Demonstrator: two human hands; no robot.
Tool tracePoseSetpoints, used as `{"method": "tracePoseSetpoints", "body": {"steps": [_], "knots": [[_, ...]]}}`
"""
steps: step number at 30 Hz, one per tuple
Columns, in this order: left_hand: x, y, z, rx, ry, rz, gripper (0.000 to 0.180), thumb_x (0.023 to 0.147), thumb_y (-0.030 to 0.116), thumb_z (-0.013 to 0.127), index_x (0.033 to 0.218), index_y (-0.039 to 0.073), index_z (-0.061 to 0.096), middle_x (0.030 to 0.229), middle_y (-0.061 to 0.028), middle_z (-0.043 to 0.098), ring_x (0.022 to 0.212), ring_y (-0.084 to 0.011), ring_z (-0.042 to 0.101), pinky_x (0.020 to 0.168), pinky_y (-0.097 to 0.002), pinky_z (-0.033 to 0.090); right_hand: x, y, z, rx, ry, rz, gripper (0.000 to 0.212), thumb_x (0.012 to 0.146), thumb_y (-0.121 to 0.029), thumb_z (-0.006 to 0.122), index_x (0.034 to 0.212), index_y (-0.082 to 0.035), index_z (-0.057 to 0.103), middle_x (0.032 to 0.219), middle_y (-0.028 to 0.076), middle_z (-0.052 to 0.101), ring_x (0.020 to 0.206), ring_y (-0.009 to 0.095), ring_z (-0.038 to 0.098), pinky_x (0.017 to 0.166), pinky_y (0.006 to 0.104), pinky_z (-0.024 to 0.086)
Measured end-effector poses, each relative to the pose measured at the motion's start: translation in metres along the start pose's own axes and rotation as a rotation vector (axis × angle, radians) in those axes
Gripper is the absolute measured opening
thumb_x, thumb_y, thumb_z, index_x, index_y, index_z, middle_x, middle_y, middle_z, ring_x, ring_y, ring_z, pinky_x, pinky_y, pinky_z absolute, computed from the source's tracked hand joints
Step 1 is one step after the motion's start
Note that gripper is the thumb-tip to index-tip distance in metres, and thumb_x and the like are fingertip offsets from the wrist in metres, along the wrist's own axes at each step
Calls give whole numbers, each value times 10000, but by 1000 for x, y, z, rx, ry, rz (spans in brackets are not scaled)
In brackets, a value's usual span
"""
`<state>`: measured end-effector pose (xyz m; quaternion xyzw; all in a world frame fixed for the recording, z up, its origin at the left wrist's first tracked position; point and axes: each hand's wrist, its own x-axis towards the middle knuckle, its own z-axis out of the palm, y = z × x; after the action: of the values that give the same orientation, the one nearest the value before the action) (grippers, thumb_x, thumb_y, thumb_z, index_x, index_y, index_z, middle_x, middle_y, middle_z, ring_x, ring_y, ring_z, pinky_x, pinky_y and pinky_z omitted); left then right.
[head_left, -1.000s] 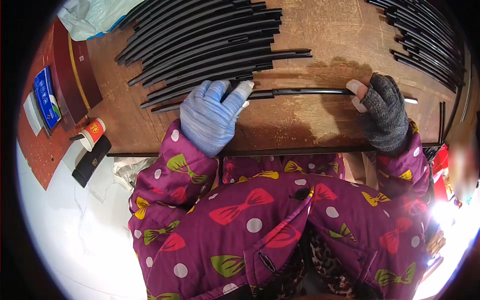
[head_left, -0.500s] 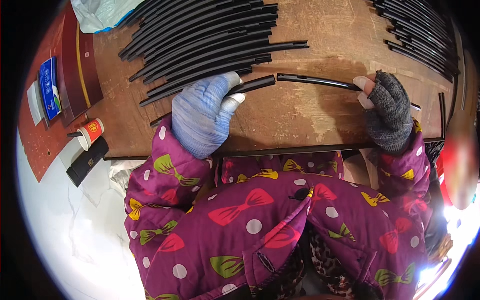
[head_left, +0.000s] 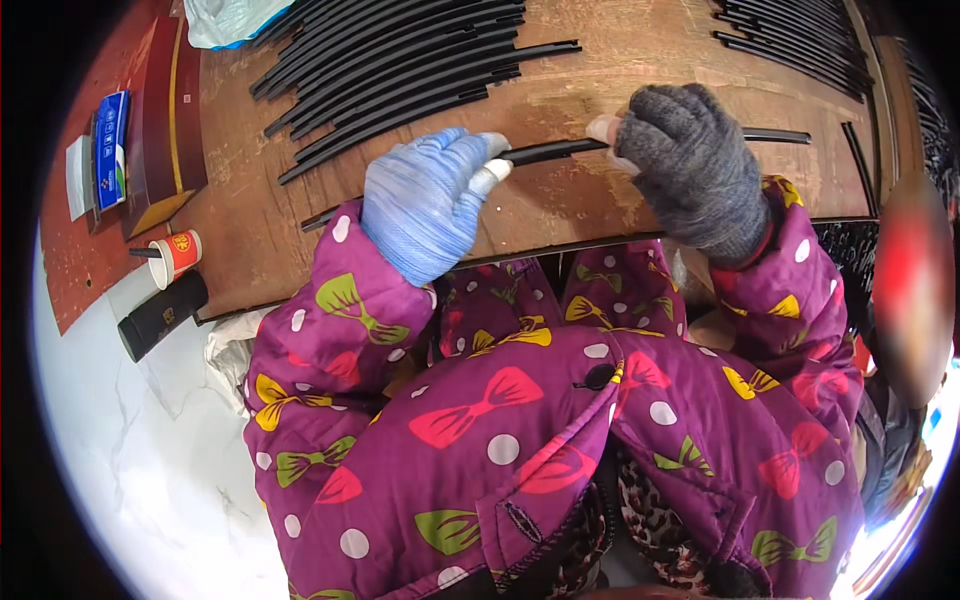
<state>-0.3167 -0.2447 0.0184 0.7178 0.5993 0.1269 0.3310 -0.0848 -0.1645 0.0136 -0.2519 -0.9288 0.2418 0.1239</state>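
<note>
A: Big stuff first. Wooden workbench (head_left: 600,60), worn top, person in a purple bow-print jacket (head_left: 520,440) leaning over its near edge.

B: Stacks?

A: Fan of long black strips (head_left: 400,60) at the far left-centre, second bundle of black strips (head_left: 800,50) at the far right. Both lie well apart from the hands.

B: And the piece in hand?

A: One thin black strip (head_left: 545,151) lying flat near the bench's front edge, running left-right. Left hand (head_left: 425,200), blue glove, closed around its left part, fingertips pinching the top. Right hand (head_left: 690,165), grey fingerless glove, curled over it further right, bare thumb pressing the strip. The strip's tail pokes out past the right hand.

B: Risks?

A: My read: the strip is long and bendy, gripped at two close points, so the free ends could whip or sag and knock the loose strip (head_left: 860,150) at the right. Pushing the hands together may kink it. It sits close to the edge, so a slip could send it off the bench.

B: Small stuff?

A: Left shelf: black case (head_left: 160,315), blue box (head_left: 112,150), paper cup (head_left: 177,255) near the rim. An elbow swing could tip the cup, though it is well apart now.
</note>
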Motion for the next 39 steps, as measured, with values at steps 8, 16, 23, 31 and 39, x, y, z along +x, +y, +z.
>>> {"method": "tracePoseSetpoints", "body": {"steps": [8,16,23,31,39], "knots": [[-19,-14,-6,-290,-74,-285,189,839,109,544,972,-4,619,681,-53,590,609,-86,534,576,-225,437,-71,58,-28,118,444,667,256,902,-208,479,1063,-35,576,913,52,612,787,117,573,666,243,453],[-13,-7,-8,-396,-134,-349,186,846,91,529,975,-8,618,659,-23,572,614,-65,520,578,-207,437,-97,66,-7,1117,587,940,388,910,-325,446,1093,5,536,704,48,571,593,112,512,560,217,400],[-7,5,-5,-131,-20,-75,169,804,120,581,928,15,624,654,-84,579,583,-176,555,559,-276,440,-62,6,7,1096,449,806,243,892,-158,472,1028,23,564,692,50,561,622,109,526,559,229,424],[5,18,16,69,-13,113,190,783,223,580,909,89,628,743,-101,602,659,-286,583,568,-368,461,-24,-49,25,1262,272,900,225,865,-131,509,1021,25,552,735,67,595,615,113,558,567,232,451],[-36,-48,-25,-60,-55,-208,192,807,137,581,947,14,627,780,-108,624,689,-186,594,643,-283,465,-89,40,26,1333,543,849,220,872,-179,499,964,14,548,658,33,509,540,105,431,530,245,363]]}}
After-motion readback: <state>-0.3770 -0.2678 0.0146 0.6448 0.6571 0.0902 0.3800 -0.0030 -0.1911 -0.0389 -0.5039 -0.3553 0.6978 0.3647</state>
